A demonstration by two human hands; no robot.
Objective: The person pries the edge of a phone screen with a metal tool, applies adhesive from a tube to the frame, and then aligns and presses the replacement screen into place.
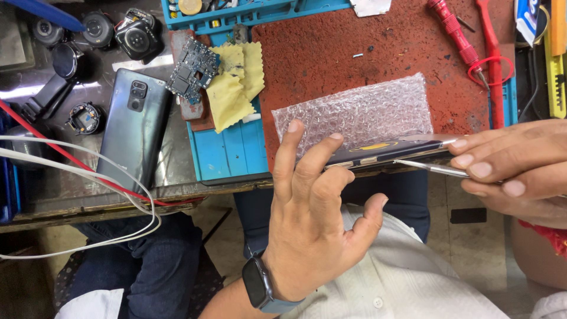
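A clear bubble-wrap pouch [360, 112], rectangular and empty-looking, lies flat on the red-brown work mat [331, 53], near the mat's front edge. A white packet with blue print [525, 20] sits at the workbench's far right corner, only partly in view. On the person's left wrist, the smartwatch screen [254, 286] is a dark, blank rounded rectangle.
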